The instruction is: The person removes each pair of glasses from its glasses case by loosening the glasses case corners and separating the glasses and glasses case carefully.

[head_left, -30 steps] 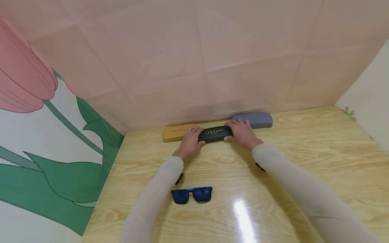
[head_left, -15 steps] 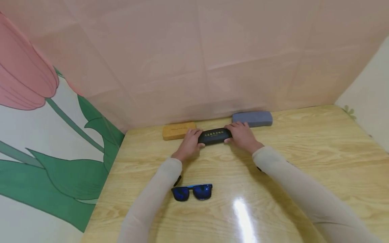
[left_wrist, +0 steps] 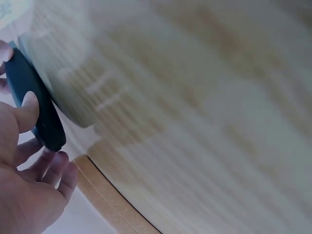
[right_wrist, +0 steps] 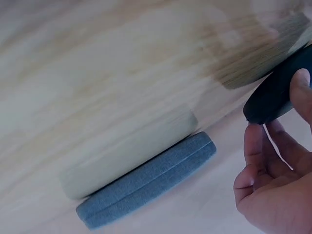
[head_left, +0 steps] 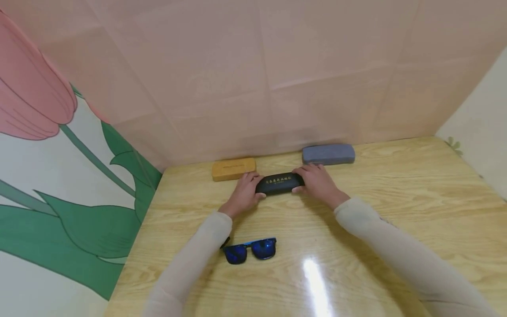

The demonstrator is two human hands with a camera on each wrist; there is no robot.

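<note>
Your left hand (head_left: 244, 191) and right hand (head_left: 318, 184) each curl round one end of the black glasses case (head_left: 279, 183), thumbs on the near side and fingers over the far side, so the grip is a two-handed pinch at its tips. The left wrist view shows your left thumb pressed on the case's rounded end (left_wrist: 36, 105); the right wrist view shows your right thumb and fingers closing on the other end (right_wrist: 275, 95). The case sits toward the far middle of the desk (head_left: 396, 211), its lid down and gold lettering facing up.

Just beyond it, against the pink backdrop, lie a tan case (head_left: 233, 169) on the far left and a grey case (head_left: 328, 154) on the far right, both closed and apart from your hands. Nearer to you, beside your left sleeve, the blue-lensed sunglasses (head_left: 249, 251) rest folded on the desk.

Judging from this, the black case is in hand but not yet opened, and the sunglasses lie outside any case.
</note>
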